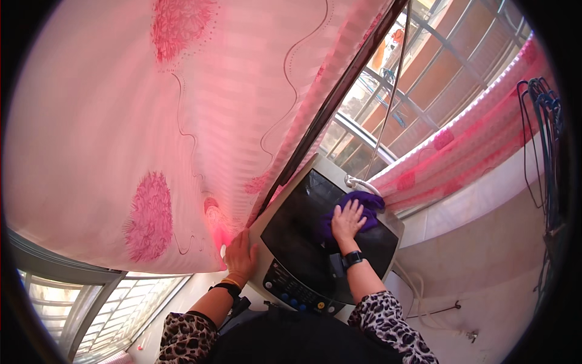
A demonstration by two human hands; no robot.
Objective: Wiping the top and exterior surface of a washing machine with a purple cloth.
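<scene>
A top-loading washing machine [318, 255] stands before me, its dark, glossy lid [291, 223] lowered. Under my right hand [348, 222] lies a bunched purple cloth [361, 200]; the palm holds it down against the upper right part of the lid, fingers spread. My left hand [241, 257] rests at the machine's left edge, beside the lower end of a pink floral curtain [236, 113]. Nothing shows in its grasp, though its fingertips are close to the fabric. The control panel [298, 289] with its buttons faces my body.
A white inlet hose [363, 184] joins the machine at its back corner. Dark clothes hangers [543, 100] hang at the right. Behind is a barred window [409, 91] with another pink curtain [445, 154]. A wall tap [472, 336] sits at lower right.
</scene>
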